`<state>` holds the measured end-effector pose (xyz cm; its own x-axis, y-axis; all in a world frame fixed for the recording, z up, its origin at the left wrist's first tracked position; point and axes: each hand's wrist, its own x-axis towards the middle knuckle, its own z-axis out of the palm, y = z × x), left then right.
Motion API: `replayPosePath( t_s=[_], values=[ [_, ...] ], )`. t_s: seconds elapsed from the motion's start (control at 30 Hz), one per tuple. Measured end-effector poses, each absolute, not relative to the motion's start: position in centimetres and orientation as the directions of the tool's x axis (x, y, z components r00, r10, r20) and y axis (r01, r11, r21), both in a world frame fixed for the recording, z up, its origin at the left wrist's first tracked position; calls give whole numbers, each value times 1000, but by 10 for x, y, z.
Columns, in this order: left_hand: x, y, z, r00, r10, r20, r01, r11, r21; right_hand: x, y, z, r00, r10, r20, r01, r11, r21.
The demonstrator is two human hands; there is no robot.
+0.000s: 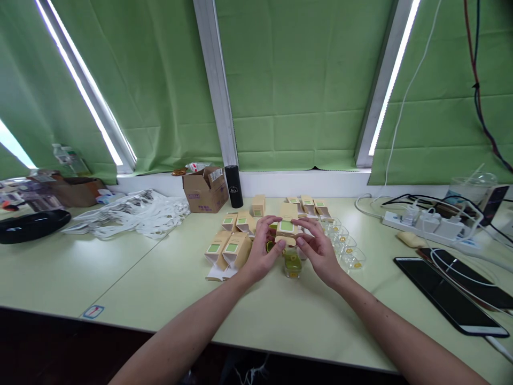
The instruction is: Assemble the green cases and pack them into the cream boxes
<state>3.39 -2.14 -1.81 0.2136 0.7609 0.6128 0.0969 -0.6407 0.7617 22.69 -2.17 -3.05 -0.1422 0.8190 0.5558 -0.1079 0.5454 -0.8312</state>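
The small box [287, 228] is held up in the middle, above the counter [256, 315]. The left hand [262, 243] and the right hand [318, 247] both have it, one on each side, so the grip is fingers and thumbs closed around the box. A flap [286, 241] sticks out at the side near the person. I think this step is about the box and its flap. It looks like thin card, so a soft hold should work best; a hard squeeze could bend it. Both thumbs are close to the flap, which is a good place for them. Pushing slowly and evenly would help stop a crease.

The green jar [293, 264] stands on the counter just below the box, on the near side. It could get bumped, so the wrists should stay up. I cannot tell if it touches the box.

To the left are more boxes [238, 249], and to the right are clear cups [354, 259]. Elbows should stay away from both. The phone [447, 294] is farther right, well apart.
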Motion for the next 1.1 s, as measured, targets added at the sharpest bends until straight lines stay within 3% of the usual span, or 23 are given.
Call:
replayPosePath(
  t_s=[0.37,1.1],
  values=[
    [34,-18,-20,202,781,591,1,-603,797,224,-26,-30,-176,804,569,-183,541,-821],
    [34,-18,-20,175,734,656,136,-678,723,223,-19,-38,-140,808,572,-163,551,-819]
  ],
)
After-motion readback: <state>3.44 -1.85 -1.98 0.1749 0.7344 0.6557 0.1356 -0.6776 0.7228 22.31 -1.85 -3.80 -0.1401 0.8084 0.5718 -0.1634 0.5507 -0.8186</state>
